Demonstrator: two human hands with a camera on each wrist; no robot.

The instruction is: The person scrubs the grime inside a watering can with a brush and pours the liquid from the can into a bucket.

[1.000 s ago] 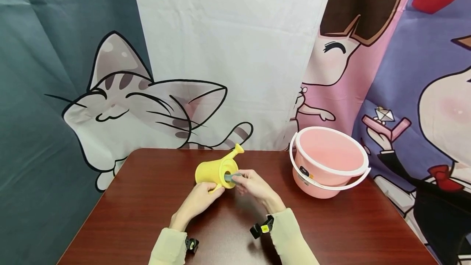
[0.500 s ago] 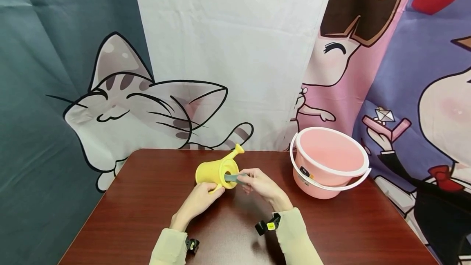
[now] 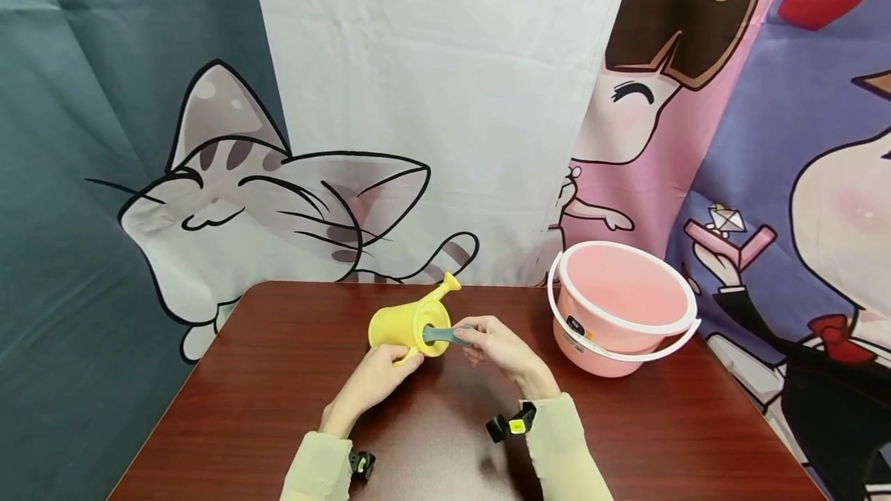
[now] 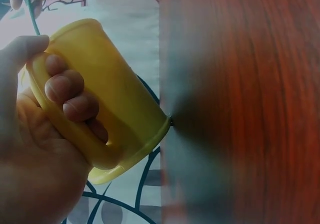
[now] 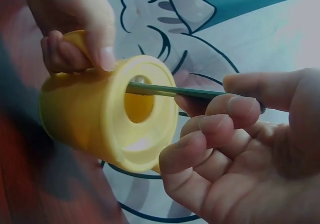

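A yellow watering can [image 3: 391,328] lies tilted low over the table, its mouth facing right and its spout pointing up to the far right. My left hand [image 3: 379,377] grips its handle, with fingers through the loop in the left wrist view [image 4: 70,88]. My right hand [image 3: 496,348] pinches the end of a flat grey-green handle-like piece [image 3: 440,335] between thumb and fingers. In the right wrist view this thin strip [image 5: 170,90] reaches through the round hole of the can. Its inner end is hidden inside, so its kind cannot be told.
To the right on the brown table [image 3: 278,377] stands a pink bucket [image 3: 619,350] with a white rim and a white handle lowered to the front. A printed cloth [image 3: 445,99] hangs behind the table's far edge.
My right hand has moved a little to the right, and more of the grey-green piece shows outside the watering can. The left hand and the can have stayed nearly still.
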